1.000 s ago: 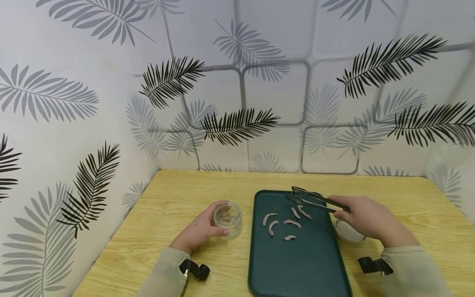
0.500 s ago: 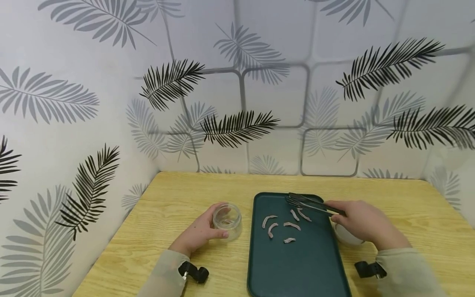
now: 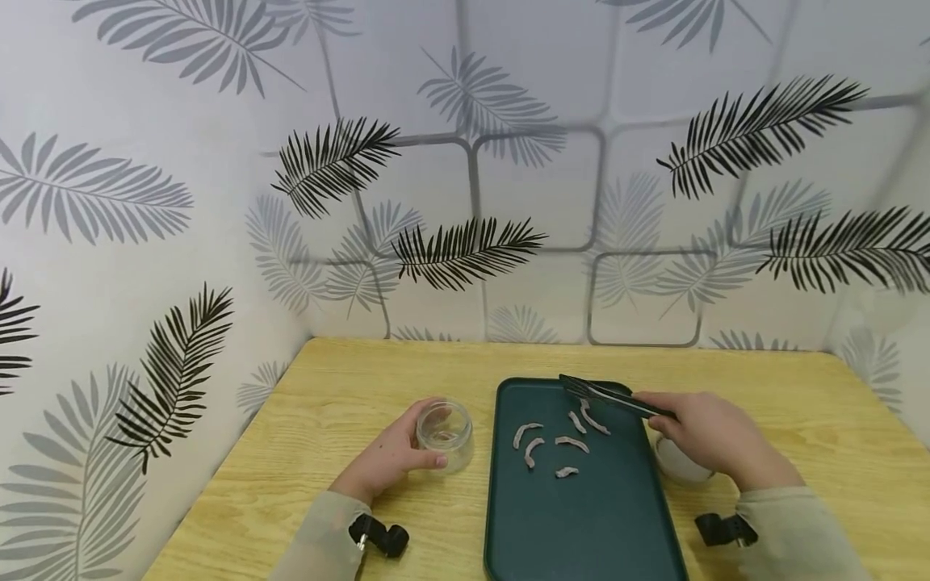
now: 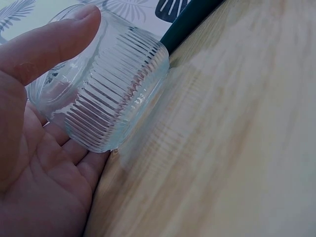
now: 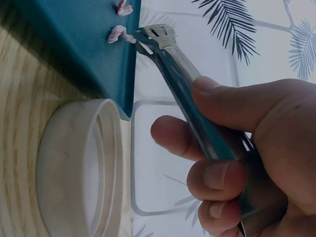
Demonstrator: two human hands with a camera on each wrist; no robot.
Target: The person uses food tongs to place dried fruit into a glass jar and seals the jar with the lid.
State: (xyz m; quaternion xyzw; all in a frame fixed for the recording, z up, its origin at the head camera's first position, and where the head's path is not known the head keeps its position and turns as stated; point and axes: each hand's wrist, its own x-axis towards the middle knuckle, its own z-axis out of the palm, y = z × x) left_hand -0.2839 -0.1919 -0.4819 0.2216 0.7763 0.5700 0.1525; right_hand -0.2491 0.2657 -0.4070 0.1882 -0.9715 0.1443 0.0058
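Vs 0.5 s ago, tongs [image 3: 616,398] have closed up: arms splayed then, nearly tog. now; L hand [image 3: 388,452] & jar [image 3: 445,440] approx unmoved. R hand [image 3: 712,436] clamped on tongs, thumb on one side, fingers opp. Tips over far R of tray [image 3: 581,524], at end of rear strip [image 5: 117,34]; can't tell if they nip it. Other strips [image 3: 572,444] lie nearby on tray. L hand wrapped round jar, upright on table [image 3: 356,371], L of tray. White lid [image 5: 64,168] just R of tray, partly under R hand.
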